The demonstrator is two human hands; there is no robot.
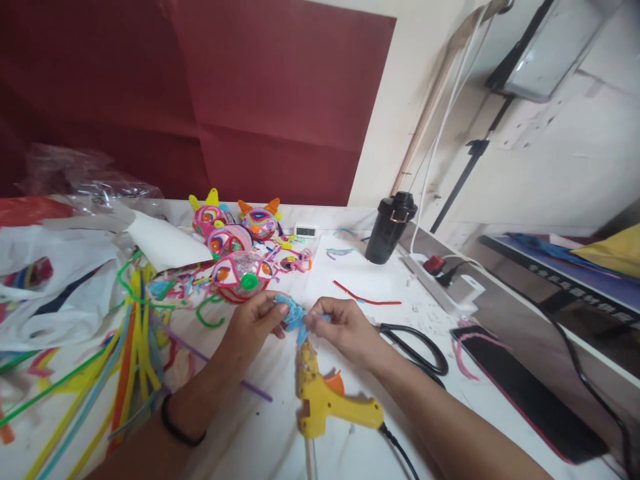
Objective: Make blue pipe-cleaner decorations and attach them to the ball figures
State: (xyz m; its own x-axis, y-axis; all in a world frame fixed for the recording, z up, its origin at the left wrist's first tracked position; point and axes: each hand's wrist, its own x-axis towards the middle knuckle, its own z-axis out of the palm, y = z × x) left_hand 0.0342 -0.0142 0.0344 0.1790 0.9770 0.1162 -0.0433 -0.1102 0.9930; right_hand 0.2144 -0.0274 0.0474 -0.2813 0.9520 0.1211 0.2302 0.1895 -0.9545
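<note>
A small bundle of light blue pipe cleaner (291, 316) is held up between both hands over the table. My left hand (259, 319) pinches its left side, with a dark band round the wrist. On its right side, my right hand (340, 327) is closed with thumb and finger on the blue strands. Just below the hands lies a yellow hot glue gun (325, 403) with an orange trigger, its nozzle close under the bundle and a clear glue stick at its back. Black-handled scissors (417, 350) lie beside my right wrist, partly hidden.
Colourful pipe-cleaner figures (245, 273) stand behind the hands. Loose pipe cleaners (133, 353) spread at left. A black bottle (391, 227), a small digital clock (305, 231), a red pipe cleaner (367, 300), a power strip (445, 287) and a dark phone (530, 393) lie around the right.
</note>
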